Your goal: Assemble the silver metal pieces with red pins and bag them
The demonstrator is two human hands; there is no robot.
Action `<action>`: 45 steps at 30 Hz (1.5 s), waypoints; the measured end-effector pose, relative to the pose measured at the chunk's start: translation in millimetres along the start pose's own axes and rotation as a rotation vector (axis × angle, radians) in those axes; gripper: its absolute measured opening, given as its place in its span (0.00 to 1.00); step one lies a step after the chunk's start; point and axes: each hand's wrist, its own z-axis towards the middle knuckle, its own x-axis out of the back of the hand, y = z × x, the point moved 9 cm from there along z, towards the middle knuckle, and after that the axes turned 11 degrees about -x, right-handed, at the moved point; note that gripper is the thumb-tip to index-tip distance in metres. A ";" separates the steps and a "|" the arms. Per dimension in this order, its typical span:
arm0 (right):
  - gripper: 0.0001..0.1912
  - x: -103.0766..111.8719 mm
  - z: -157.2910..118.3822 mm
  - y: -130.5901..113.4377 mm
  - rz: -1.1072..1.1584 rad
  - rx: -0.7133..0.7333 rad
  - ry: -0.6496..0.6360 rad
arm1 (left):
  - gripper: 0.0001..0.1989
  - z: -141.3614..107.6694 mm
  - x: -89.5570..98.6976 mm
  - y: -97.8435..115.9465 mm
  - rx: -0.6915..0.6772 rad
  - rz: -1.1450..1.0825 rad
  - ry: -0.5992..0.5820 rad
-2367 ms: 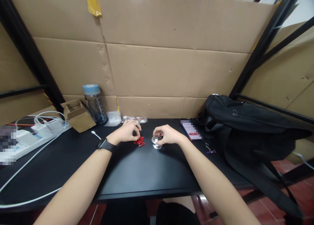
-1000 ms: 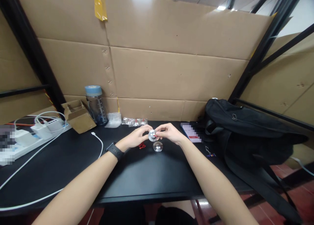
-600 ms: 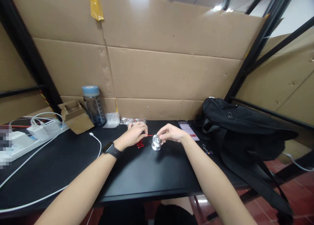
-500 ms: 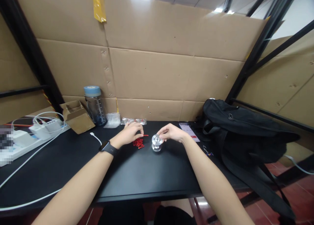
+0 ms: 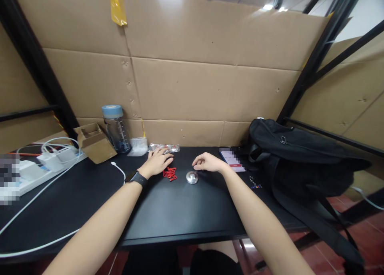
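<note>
A round silver metal piece [image 5: 192, 177], which looks like a yo-yo or one half of it, lies on the black table. My right hand [image 5: 207, 162] hovers just above and to the right of it, fingers loosely bent and slightly apart, nothing visible in them. To the left of the metal piece is a tangled bundle of red string [image 5: 170, 173]. My left hand [image 5: 158, 161] lies behind and left of the string with its fingers spread, close to flat clear plastic packets [image 5: 171, 148]. A dark watch [image 5: 136, 178] is on my left wrist.
A blue-lidded bottle [image 5: 118, 133], an open cardboard box [image 5: 97, 147] and a power strip with white cables [image 5: 45, 167] stand at the left. On the right are a phone [image 5: 238, 165], a small keychain [image 5: 255, 183] and a black bag [image 5: 303, 155]. Cardboard walls the back.
My right hand has let go of the silver piece, which showed two stacked discs before and one now. The red string end has left my left fingers, which have spread.
</note>
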 end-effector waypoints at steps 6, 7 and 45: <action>0.16 -3.1 0.6 0.9 -0.017 0.011 -0.023 | 0.26 6.8 -18.2 -13.1 0.070 0.030 -0.040; 0.16 -3.0 0.8 1.9 -0.027 0.009 -0.022 | 0.26 6.9 -19.5 -14.1 0.058 0.015 -0.055; 0.18 8.7 -19.7 -55.0 0.138 0.226 0.540 | 0.16 3.3 52.6 63.8 -0.089 -0.068 0.423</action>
